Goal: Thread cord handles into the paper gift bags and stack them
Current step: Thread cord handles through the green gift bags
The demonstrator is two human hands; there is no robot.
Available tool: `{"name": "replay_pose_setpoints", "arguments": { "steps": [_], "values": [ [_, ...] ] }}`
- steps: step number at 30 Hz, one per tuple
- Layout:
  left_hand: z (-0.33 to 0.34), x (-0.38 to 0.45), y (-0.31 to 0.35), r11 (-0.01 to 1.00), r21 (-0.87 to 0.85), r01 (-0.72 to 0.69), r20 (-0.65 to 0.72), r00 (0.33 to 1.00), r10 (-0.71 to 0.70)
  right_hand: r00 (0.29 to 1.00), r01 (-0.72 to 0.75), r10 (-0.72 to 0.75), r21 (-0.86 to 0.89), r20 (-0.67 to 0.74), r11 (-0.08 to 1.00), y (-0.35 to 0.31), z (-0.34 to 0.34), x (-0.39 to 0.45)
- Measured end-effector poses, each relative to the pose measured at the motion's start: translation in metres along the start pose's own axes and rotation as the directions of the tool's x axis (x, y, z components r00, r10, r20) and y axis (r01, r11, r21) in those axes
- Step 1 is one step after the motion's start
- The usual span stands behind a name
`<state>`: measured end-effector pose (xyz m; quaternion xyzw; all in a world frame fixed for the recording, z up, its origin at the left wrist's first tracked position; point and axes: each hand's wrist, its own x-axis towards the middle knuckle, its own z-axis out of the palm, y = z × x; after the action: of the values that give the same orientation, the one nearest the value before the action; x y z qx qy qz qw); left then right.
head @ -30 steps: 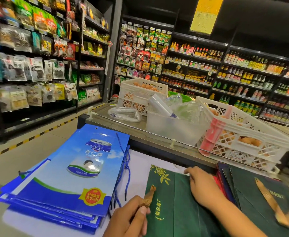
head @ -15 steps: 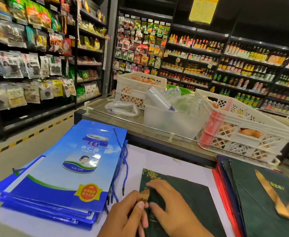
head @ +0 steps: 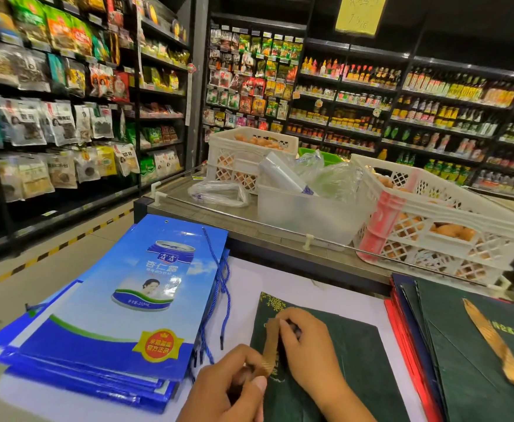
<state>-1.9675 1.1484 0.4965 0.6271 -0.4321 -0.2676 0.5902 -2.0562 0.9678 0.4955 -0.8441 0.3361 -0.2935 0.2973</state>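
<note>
A dark green paper gift bag [head: 356,354] lies flat on the white table [head: 283,278] in front of me. A gold ribbon handle [head: 270,345] runs over its left part. My left hand [head: 228,388] pinches the ribbon's near end between thumb and fingers. My right hand [head: 307,345] holds the ribbon's far end with curled fingers near the bag's upper left corner. A stack of blue gift bags [head: 121,306] with blue cord handles [head: 219,293] lies to the left.
A pile of dark green and red bags [head: 475,345] with a gold ribbon [head: 493,345] lies at the right. Behind the table a metal counter [head: 249,226] carries white crates [head: 432,220], a clear plastic tub [head: 307,211] and plastic bags. Shop shelves surround the aisle.
My right hand moved from the bag's right side over to the left and took hold of the ribbon's far end. The left hand drew back toward me, stretching the ribbon out.
</note>
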Motion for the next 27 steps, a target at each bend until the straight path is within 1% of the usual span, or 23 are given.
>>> {"name": "replay_pose_setpoints", "arguments": {
  "steps": [2,4,6,7,9,11,12,14,15,16,17,20,21,22,24,27],
  "values": [
    [-0.003,0.002,-0.001,1.0,-0.015,0.018,0.023,1.0,-0.018,0.995,-0.083,0.089,0.11,-0.053,0.99,0.001,-0.003,0.005],
    [-0.002,0.002,-0.002,0.997,-0.06,0.042,0.01,0.999,-0.042,0.985,-0.122,0.142,0.181,-0.097,0.976,0.003,-0.005,0.005],
    [0.0,0.003,-0.003,0.996,-0.07,0.053,-0.023,0.998,-0.055,0.985,-0.109,0.134,0.218,-0.106,0.97,0.003,-0.009,0.003],
    [0.0,0.004,-0.004,0.996,-0.066,0.057,-0.041,0.997,-0.06,0.991,-0.085,0.106,0.234,-0.079,0.969,0.001,-0.012,0.001],
    [0.001,0.005,-0.005,0.995,-0.055,0.078,-0.052,0.995,-0.08,0.999,0.007,-0.017,0.297,0.032,0.955,-0.006,-0.02,-0.007],
    [0.0,0.005,-0.006,0.995,-0.037,0.097,-0.054,0.994,-0.099,0.966,0.08,-0.166,0.383,0.197,0.92,-0.014,-0.03,-0.015],
    [0.0,0.006,-0.007,0.995,-0.017,0.102,-0.059,0.993,-0.103,0.936,0.066,-0.207,0.433,0.286,0.899,-0.018,-0.034,-0.018],
    [-0.001,0.007,-0.008,0.993,0.022,0.116,-0.081,0.99,-0.114,0.866,-0.056,-0.201,0.489,0.457,0.87,-0.026,-0.038,-0.023],
    [-0.001,0.008,-0.009,0.992,0.038,0.12,-0.097,0.989,-0.116,0.83,-0.108,-0.196,0.495,0.522,0.862,-0.029,-0.038,-0.025],
    [-0.001,0.008,-0.01,0.992,0.051,0.118,-0.102,0.988,-0.112,0.806,-0.13,-0.2,0.495,0.557,0.859,-0.03,-0.037,-0.027],
    [-0.001,0.008,-0.009,0.991,0.061,0.116,-0.099,0.989,-0.11,0.802,-0.121,-0.196,0.475,0.564,0.872,-0.028,-0.037,-0.027],
    [0.001,0.007,-0.006,0.992,0.07,0.103,-0.047,0.994,-0.099,0.845,-0.04,-0.132,0.308,0.518,0.951,-0.022,-0.042,-0.024],
    [0.0,0.006,-0.006,0.993,0.063,0.097,-0.039,0.995,-0.095,0.862,-0.029,-0.12,0.285,0.492,0.958,-0.02,-0.044,-0.022],
    [0.0,0.006,-0.005,0.995,0.043,0.094,-0.033,0.995,-0.093,0.88,-0.03,-0.119,0.303,0.461,0.952,-0.018,-0.047,-0.021],
    [-0.001,0.005,-0.004,0.996,0.005,0.09,-0.012,0.996,-0.09,0.922,-0.054,-0.108,0.399,0.373,0.916,-0.016,-0.05,-0.021],
    [0.0,0.003,-0.001,0.995,-0.01,0.096,-0.024,0.995,-0.097,0.983,-0.107,0.007,0.535,0.185,0.838,-0.012,-0.048,-0.018]
  ]
}}
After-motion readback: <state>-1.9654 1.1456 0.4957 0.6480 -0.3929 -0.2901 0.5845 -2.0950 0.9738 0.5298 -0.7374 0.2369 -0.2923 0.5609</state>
